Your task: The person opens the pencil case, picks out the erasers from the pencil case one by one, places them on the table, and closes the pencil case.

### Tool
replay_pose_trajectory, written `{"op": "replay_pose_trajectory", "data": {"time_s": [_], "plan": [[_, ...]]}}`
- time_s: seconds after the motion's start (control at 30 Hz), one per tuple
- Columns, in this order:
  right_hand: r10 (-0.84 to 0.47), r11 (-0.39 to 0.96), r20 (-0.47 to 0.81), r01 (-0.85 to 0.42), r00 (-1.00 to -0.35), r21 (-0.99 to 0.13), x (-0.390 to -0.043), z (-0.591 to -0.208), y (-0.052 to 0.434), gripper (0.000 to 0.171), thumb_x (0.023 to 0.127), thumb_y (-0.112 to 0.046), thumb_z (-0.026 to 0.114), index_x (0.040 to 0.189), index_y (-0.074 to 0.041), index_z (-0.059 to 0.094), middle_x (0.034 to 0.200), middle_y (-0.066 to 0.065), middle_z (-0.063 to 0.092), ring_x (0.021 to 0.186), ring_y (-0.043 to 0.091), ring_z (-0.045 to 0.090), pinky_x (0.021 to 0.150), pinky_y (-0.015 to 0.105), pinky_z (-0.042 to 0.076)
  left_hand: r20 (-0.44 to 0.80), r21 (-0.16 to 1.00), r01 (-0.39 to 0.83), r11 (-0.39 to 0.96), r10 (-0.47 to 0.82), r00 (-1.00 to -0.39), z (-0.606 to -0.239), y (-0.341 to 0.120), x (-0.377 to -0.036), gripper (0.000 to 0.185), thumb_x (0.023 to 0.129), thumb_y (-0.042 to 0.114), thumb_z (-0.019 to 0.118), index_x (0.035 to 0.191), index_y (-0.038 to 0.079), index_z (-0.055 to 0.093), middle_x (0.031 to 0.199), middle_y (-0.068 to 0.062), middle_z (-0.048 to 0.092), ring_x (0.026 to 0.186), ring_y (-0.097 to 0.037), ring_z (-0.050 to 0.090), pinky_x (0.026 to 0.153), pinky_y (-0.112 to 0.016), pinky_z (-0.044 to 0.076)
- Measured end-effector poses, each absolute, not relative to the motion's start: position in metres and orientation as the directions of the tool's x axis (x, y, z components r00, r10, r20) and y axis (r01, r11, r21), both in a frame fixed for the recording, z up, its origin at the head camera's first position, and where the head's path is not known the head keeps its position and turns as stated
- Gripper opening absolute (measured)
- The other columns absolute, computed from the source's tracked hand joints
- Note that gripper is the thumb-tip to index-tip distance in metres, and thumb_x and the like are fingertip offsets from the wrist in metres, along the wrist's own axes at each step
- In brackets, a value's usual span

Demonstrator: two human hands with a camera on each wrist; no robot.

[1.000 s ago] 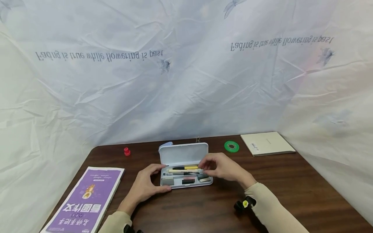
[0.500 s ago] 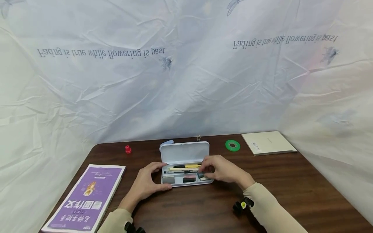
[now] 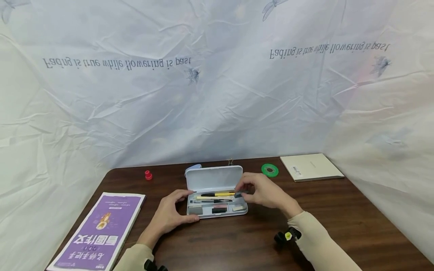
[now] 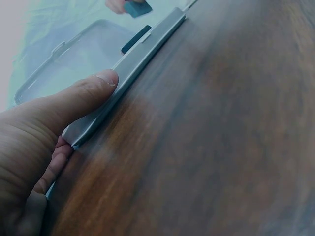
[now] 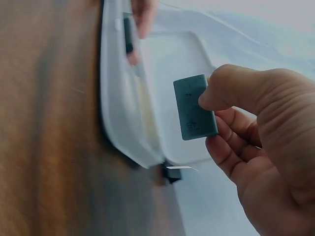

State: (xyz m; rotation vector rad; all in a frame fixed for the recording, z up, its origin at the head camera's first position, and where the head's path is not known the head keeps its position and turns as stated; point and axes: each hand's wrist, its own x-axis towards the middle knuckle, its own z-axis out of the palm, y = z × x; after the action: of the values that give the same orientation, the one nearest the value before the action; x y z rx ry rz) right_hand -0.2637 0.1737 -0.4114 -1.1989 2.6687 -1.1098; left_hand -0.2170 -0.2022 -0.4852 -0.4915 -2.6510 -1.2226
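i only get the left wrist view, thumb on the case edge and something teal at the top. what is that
Observer: A small teal eraser, pinched in the right hand.
Operator: is it in the case or off it
Observer: Lifted, above the right end of the case in the head view.
Operator: anything left inside
Observer: A yellow pen, more pens and a few small blocks.
Operator: and my left hand
Observer: The left hand grips the case's left end.

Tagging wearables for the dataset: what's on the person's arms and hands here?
Bare hands, no gloves. Left hand and right hand both come out of long beige sleeves. A small black wrist-mounted device with a yellow dot sits at the right cuff; a black one shows at the left cuff.
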Motion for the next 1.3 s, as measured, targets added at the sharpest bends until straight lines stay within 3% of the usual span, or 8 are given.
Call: {"op": "replay_pose_trajectory", "data": {"time_s": [0.4,0.63,1.0,1.3], "plan": [[-0.481,0.561,0.355,-0.592,-0.802,-0.578,-0.268,-0.396,0.237,0.034,0.094,0.007,0.081,0.109,-0.024,0.08,0.11,-0.006,0.071,0.096,0.014,0.066,0.082,0.039,0.063,0.289,0.702,0.357,0.617,0.212,-0.934,-0.486,-0.2,-0.218,0.086,0.07,0.054,0.106,0.142,0.022,0.075,0.141,0.01,0.072,0.127,-0.018,0.071,0.11,-0.047,0.059],[-0.402,0.613,0.405,-0.57,-0.821,-0.548,-0.264,-0.396,0.279,0.033,0.094,0.007,0.08,0.108,-0.023,0.08,0.108,-0.006,0.073,0.094,0.013,0.065,0.082,0.028,0.058,0.308,0.697,0.374,0.612,0.215,-0.927,-0.486,-0.202,-0.218,0.085,0.071,0.055,0.105,0.142,0.021,0.074,0.14,0.01,0.072,0.127,-0.018,0.071,0.109,-0.048,0.06],[-0.321,0.693,0.38,-0.488,-0.868,-0.53,-0.262,-0.423,0.324,0.028,0.095,0.004,0.083,0.108,-0.021,0.082,0.108,-0.004,0.074,0.095,0.007,0.066,0.083,0.021,0.059,0.302,0.689,0.366,0.625,0.211,-0.929,-0.487,-0.204,-0.217,0.087,0.07,0.058,0.105,0.143,0.021,0.074,0.141,0.009,0.072,0.127,-0.018,0.07,0.109,-0.048,0.06],[-0.294,0.746,0.348,-0.441,-0.89,-0.499,-0.267,-0.448,0.338,0.03,0.091,0.004,0.088,0.104,-0.022,0.082,0.108,-0.005,0.074,0.096,0.011,0.069,0.084,0.027,0.06,0.299,0.696,0.365,0.618,0.213,-0.93,-0.485,-0.203,-0.217,0.086,0.07,0.056,0.106,0.143,0.022,0.074,0.141,0.01,0.071,0.128,-0.017,0.07,0.11,-0.047,0.059]]}}
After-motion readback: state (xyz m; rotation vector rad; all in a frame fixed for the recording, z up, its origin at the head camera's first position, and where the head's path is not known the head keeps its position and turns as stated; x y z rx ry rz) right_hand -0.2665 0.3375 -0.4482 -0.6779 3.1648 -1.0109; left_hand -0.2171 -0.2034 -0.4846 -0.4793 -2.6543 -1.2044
